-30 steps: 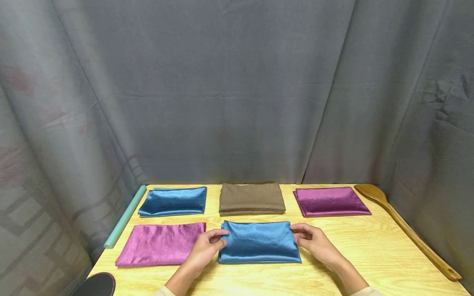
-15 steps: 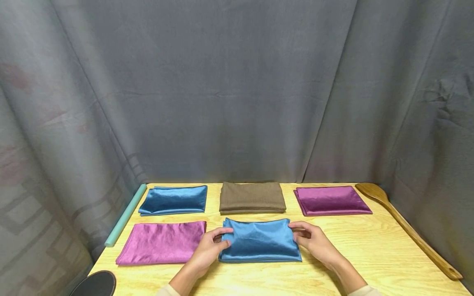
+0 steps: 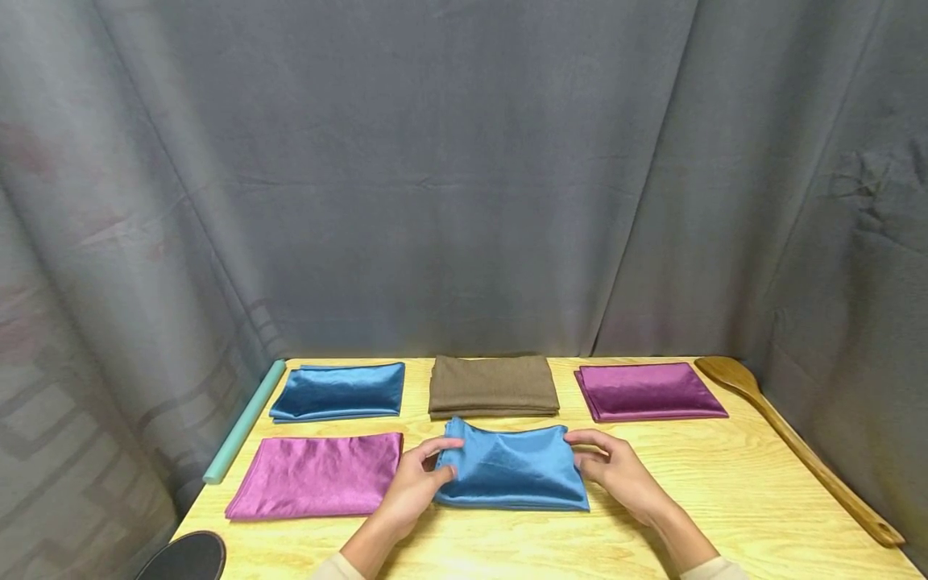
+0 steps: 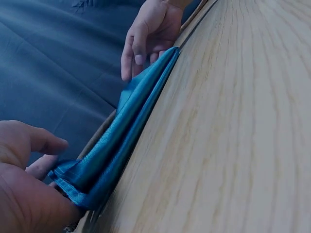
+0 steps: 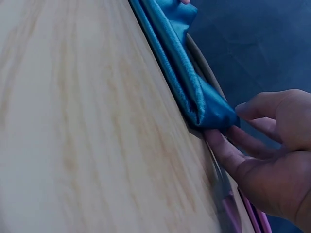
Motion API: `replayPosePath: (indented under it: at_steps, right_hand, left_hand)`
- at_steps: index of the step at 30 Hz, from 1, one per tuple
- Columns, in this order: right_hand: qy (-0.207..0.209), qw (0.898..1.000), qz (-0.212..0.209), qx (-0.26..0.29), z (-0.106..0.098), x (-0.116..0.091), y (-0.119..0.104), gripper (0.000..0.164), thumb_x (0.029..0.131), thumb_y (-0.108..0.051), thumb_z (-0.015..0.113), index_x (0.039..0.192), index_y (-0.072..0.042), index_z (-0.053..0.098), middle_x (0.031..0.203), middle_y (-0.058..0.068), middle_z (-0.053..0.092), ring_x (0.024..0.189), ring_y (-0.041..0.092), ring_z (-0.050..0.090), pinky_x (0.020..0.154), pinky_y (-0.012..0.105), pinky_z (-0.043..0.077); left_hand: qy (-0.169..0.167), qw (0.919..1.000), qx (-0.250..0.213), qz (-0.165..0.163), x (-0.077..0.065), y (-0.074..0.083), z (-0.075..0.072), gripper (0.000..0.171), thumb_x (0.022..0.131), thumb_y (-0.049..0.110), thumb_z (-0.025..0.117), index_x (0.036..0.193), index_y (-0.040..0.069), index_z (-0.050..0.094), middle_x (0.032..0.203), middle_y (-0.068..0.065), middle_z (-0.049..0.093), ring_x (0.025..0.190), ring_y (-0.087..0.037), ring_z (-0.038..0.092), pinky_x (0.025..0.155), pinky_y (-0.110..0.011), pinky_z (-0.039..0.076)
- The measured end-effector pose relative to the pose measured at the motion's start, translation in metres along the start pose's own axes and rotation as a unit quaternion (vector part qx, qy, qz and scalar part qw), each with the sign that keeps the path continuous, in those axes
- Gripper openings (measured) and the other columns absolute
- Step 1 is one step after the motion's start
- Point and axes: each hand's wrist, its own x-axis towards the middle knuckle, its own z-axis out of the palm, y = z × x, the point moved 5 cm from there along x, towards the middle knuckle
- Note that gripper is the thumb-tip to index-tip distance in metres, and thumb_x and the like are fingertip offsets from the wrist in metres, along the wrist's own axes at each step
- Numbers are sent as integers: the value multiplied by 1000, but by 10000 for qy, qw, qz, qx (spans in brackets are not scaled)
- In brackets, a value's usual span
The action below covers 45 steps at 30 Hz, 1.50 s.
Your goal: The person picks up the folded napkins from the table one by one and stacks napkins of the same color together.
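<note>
A folded shiny blue cloth lies at the front middle of the wooden table, between the two hands. My left hand grips its left end, thumb and index finger spread along that side, and this end is bunched and raised. At the opposite end, my right hand holds the edge with curled fingers. The left wrist view shows the cloth's folded layers edge-on, with fingers partly hidden behind them. In the right wrist view, fingers reach under the cloth's end while another fingertip meets it from above.
A pink folded cloth lies left of the left hand. Behind sit another blue cloth, a brown cloth and a purple cloth. A green rod edges the left, a wooden spoon the right. A dark round object stands front left.
My left hand has moved slightly right and away from me, lifting and bunching the blue cloth's left end. The right hand has stayed nearly in place at the other end.
</note>
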Motion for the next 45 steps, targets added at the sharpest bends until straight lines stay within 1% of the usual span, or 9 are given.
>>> replayPosePath:
  at_steps: [8, 13, 17, 22, 26, 33, 37, 41, 45]
  right_hand:
    - [28, 9998, -120, -175, 2, 1, 2, 45, 97, -3, 66, 137, 13, 55, 137, 36, 57, 107, 2, 65, 89, 18, 55]
    - [-20, 9999, -57, -157, 3, 2, 4, 44, 96, -1, 66, 136, 12, 56, 137, 36, 57, 107, 2, 65, 89, 18, 55]
    - [-81, 9997, -67, -234, 4, 4, 5, 42, 96, -3, 67, 135, 10, 58, 136, 35, 59, 107, 3, 66, 90, 18, 55]
    - [-105, 9998, 122, -140, 8, 3, 5, 42, 96, -4, 67, 135, 9, 59, 133, 32, 61, 105, 6, 65, 89, 19, 55]
    - [-232, 9989, 402, 117, 15, 1, 3, 45, 96, -6, 66, 137, 9, 58, 135, 29, 61, 107, 10, 63, 88, 22, 55]
    - [-320, 9984, 475, -32, 17, -2, 2, 40, 95, -4, 65, 133, 10, 60, 123, 23, 63, 95, 9, 59, 80, 22, 54]
    - [-225, 9984, 499, -124, 14, -2, 4, 39, 95, -3, 65, 132, 9, 62, 125, 25, 64, 96, 9, 61, 81, 21, 54]
    - [-156, 9987, 475, -137, 12, -1, 4, 39, 95, -2, 65, 132, 8, 62, 134, 29, 63, 105, 13, 65, 85, 21, 55]
    - [-107, 9989, 410, -191, 9, 1, 4, 40, 95, -4, 66, 133, 7, 63, 139, 30, 60, 110, 13, 65, 87, 20, 55]
  left_hand:
    - [154, 9996, -187, -112, 1, -1, 0, 58, 87, -1, 67, 144, 0, 56, 144, -24, 51, 112, -20, 53, 84, -19, 49]
    - [158, 9996, 46, -223, 0, -1, 2, 46, 87, 1, 69, 133, 1, 67, 141, -20, 56, 116, -21, 50, 85, -19, 46]
    - [113, 9985, 483, -223, -1, -3, 1, 37, 87, 4, 70, 124, 7, 74, 145, -17, 58, 133, -27, 44, 97, -27, 42]
    - [13, 9968, 801, -10, -2, -2, 1, 38, 85, 3, 69, 122, 11, 74, 146, -17, 58, 136, -31, 44, 103, -37, 41]
    - [-73, 9961, 875, 60, -4, -2, 0, 39, 85, 0, 67, 123, 8, 74, 145, -17, 59, 137, -33, 44, 108, -42, 39]
    - [-92, 9963, 853, 26, -6, -5, 1, 40, 86, -2, 66, 124, 5, 72, 149, -23, 54, 144, -39, 38, 115, -55, 34]
    - [-31, 9961, 878, 46, -3, -7, -2, 40, 85, -3, 66, 123, 6, 73, 146, -22, 57, 138, -35, 44, 110, -48, 39]
    - [25, 9953, 966, 86, 0, -6, -7, 40, 84, -4, 66, 123, 5, 73, 137, -20, 62, 117, -26, 53, 93, -31, 46]
    - [48, 9944, 1050, 126, 2, -3, -11, 41, 84, -6, 66, 123, 4, 73, 126, -19, 64, 98, -19, 51, 79, -22, 45]
